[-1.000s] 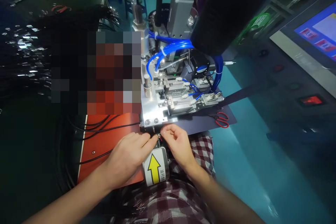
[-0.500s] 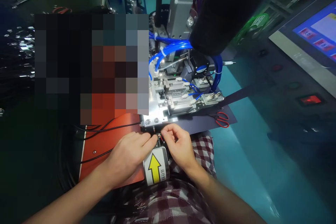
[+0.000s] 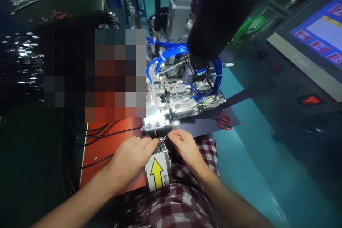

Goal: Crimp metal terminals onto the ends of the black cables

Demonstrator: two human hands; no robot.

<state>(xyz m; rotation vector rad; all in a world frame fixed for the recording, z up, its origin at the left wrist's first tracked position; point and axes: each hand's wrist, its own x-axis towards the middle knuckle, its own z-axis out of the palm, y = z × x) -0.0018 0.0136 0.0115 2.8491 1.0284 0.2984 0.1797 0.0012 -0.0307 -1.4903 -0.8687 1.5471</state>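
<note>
A small bundle of thin coloured wires [image 3: 162, 138] sticks out to the right from the pinched fingertips of my left hand [image 3: 135, 153]; the cable behind them is hidden in the hand. My right hand [image 3: 185, 146] is just to the right of the wire ends, thumb and fingers pressed together. A small gap parts it from the wires, and whatever is between its fingertips is too small to make out. Right below the wires is a small black fixture [image 3: 161, 147], behind a white label with a yellow arrow [image 3: 157, 171].
Metal machine blocks [image 3: 181, 108] with blue air tubes [image 3: 173, 48] stand ahead. Black cables [image 3: 107, 136] cross the orange plate [image 3: 117, 156]. Red-handled scissors [image 3: 224, 122] lie to the right. A dark cylinder [image 3: 213, 21] hangs above, and a touchscreen [image 3: 317, 35] stands at right.
My right hand has drawn slightly right, away from the wires, whose coloured ends now show more plainly. My left hand keeps its pinch. The whole view has shifted a little.
</note>
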